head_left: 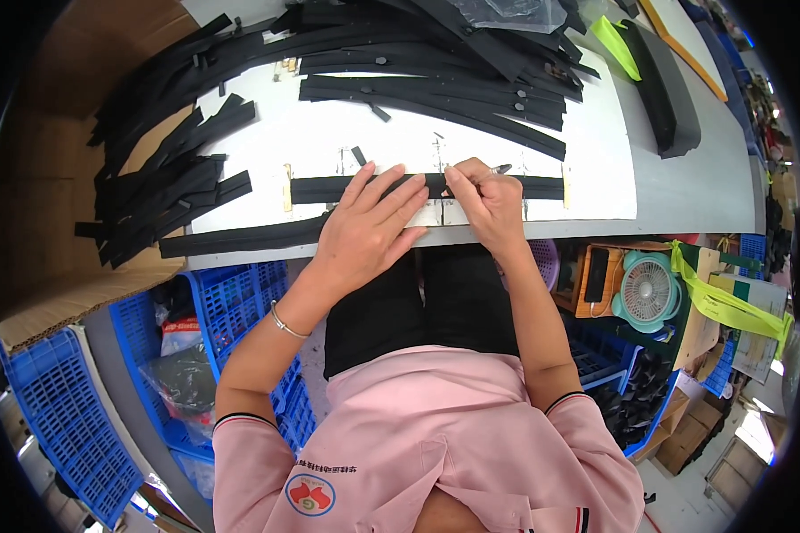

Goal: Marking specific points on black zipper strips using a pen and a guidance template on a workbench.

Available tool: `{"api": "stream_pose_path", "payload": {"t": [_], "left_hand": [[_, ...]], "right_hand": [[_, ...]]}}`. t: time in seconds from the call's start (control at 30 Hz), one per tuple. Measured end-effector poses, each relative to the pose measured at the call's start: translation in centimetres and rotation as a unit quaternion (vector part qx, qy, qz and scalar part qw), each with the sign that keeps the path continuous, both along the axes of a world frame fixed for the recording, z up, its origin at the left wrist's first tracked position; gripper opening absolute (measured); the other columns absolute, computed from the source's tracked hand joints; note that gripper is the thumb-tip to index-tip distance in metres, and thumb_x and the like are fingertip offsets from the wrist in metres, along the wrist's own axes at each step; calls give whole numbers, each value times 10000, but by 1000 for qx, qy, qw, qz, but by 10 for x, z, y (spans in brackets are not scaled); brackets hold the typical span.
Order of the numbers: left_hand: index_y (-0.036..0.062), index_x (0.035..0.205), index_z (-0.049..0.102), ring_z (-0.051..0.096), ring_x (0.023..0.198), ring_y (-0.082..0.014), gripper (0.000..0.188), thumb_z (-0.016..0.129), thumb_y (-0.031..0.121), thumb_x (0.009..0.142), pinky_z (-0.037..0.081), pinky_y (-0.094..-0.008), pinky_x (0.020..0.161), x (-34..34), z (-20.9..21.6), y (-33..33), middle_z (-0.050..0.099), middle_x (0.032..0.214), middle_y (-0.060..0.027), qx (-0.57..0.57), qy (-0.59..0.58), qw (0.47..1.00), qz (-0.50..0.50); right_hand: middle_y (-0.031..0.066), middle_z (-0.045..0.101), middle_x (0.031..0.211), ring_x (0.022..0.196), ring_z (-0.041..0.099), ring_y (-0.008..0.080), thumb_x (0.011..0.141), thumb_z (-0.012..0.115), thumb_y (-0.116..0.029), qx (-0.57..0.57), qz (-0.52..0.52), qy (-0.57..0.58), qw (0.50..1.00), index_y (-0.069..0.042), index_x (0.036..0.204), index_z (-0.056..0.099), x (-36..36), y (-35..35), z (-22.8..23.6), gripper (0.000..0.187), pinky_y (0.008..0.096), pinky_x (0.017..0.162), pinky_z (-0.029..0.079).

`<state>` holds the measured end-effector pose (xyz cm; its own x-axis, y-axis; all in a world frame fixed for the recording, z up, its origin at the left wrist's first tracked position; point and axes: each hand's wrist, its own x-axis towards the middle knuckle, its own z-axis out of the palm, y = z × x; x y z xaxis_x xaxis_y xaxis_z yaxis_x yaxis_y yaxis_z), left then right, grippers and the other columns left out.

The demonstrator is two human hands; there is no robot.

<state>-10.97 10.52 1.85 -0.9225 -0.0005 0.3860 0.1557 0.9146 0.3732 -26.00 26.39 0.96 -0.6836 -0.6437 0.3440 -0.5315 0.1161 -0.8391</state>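
Along the near edge of the tabletop [698, 191], the spread left hand [370, 229] steadies a black strip [542, 187] — the right hand [492, 202], pinching a pen [502, 169], seemingly marks it, likely needing stillness next.

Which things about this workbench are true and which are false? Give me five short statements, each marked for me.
1. The left hand is laid over a black strip. True.
2. The right hand holds a pair of scissors. False: it holds a slim pen-like tool.
3. A cardboard box stands at the left side of the picture. True.
4. The small fan has a red frame. False: its frame is teal.
5. The bracelet is on the right wrist. False: it is on the left.
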Motion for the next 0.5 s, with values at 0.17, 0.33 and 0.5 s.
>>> {"api": "stream_pose_path", "payload": {"t": [0.17, 0.33, 0.5], "left_hand": [[61, 1289, 718, 550, 1383, -275, 442, 791, 229, 888, 365, -496, 1213, 0, 0, 0, 662, 1408, -60, 5, 5, 1000, 1], [66, 1295, 716, 552, 1382, -278, 477, 815, 248, 865, 368, -497, 1211, 2, 1, -1, 659, 1413, -65, 19, 14, 1000, 7], [64, 1261, 723, 606, 1296, -273, 499, 860, 234, 813, 398, -491, 1178, 13, -4, -7, 683, 1354, -84, 54, 84, 994, 51]], "right_hand": [[48, 704, 679, 540, 645, 182, 971, 700, -143, 19, 0, 26, 999, 1, 811, 720, 0, -2, -1, 216, 307, 526, 463], [58, 714, 690, 550, 653, 159, 974, 692, -139, 45, 24, 27, 998, -4, 824, 731, -3, 0, -2, 205, 295, 536, 469], [40, 700, 684, 601, 616, 71, 996, 664, -102, -1, -12, -98, 995, 29, 835, 723, 2, 1, 4, 215, 248, 570, 461]]}}
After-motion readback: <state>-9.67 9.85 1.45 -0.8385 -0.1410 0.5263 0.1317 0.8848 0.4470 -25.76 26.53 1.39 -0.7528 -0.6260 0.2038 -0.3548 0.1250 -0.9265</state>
